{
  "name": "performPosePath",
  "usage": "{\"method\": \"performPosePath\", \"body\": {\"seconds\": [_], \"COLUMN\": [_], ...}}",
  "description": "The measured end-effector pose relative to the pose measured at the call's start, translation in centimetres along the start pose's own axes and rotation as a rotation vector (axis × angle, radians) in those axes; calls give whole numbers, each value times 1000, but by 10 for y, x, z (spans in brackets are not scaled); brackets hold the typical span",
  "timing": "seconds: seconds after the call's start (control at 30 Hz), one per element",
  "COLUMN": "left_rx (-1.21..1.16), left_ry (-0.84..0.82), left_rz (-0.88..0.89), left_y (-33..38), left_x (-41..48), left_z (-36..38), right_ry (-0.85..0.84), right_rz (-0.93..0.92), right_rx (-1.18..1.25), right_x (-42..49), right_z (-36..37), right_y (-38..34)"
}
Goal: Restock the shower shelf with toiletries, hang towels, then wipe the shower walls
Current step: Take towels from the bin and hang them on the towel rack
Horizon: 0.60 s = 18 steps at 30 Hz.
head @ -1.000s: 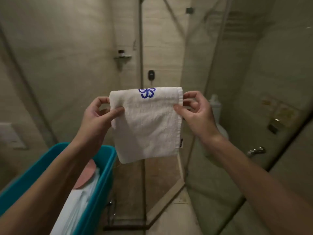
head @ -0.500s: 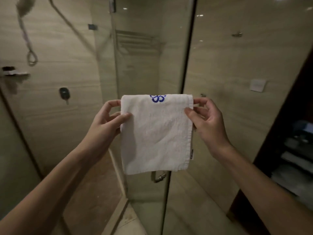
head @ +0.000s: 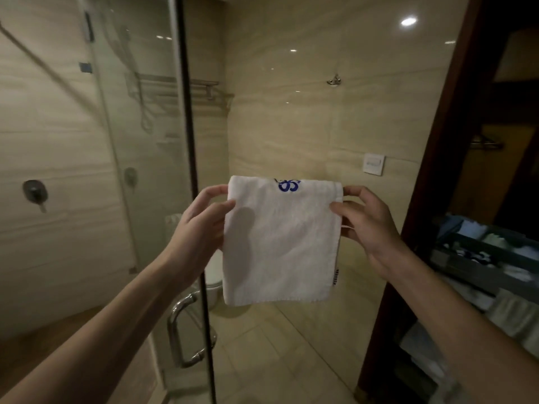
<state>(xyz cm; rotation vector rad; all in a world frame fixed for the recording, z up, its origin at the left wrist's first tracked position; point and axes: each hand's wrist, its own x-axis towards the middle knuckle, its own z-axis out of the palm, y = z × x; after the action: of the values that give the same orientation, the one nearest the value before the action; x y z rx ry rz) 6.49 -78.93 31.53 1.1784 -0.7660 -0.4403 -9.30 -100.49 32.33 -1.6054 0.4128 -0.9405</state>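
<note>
A small white folded towel [head: 281, 243] with a blue embroidered mark at its top edge hangs in front of me at chest height. My left hand [head: 201, 225] pinches its upper left corner between thumb and fingers. My right hand [head: 364, 220] pinches its upper right corner the same way. The towel hangs flat between both hands, its lower edge free. A metal towel rack [head: 201, 88] is mounted high on the tiled wall beyond the glass, above and to the left of the towel.
The glass shower door's dark edge [head: 189, 141] runs vertically just left of the towel, with a metal handle [head: 180, 330] low down. A wall hook [head: 334, 80] and a switch plate [head: 373, 164] sit on the tiled wall. A dark wooden door frame [head: 431, 199] and a cart of linens [head: 490, 258] stand at right.
My view has swung right, from the shower interior and the blue bin to the glass door edge, tiled wall and doorway. Both hands keep the same hold on the towel.
</note>
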Motion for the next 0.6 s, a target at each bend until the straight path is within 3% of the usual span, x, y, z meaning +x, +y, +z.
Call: {"method": "performPosePath", "body": {"seconds": [0.27, 0.6], "left_rx": [50, -95], "left_ry": [9, 193], "left_rz": [-10, 29], "left_y": [-22, -78], "left_x": [95, 267], "left_z": [56, 89], "right_ry": [29, 135], "right_rz": [-59, -105], "right_rx": [-34, -82], "right_x": [64, 211], "right_z": [-56, -53], "right_y": [6, 42]}}
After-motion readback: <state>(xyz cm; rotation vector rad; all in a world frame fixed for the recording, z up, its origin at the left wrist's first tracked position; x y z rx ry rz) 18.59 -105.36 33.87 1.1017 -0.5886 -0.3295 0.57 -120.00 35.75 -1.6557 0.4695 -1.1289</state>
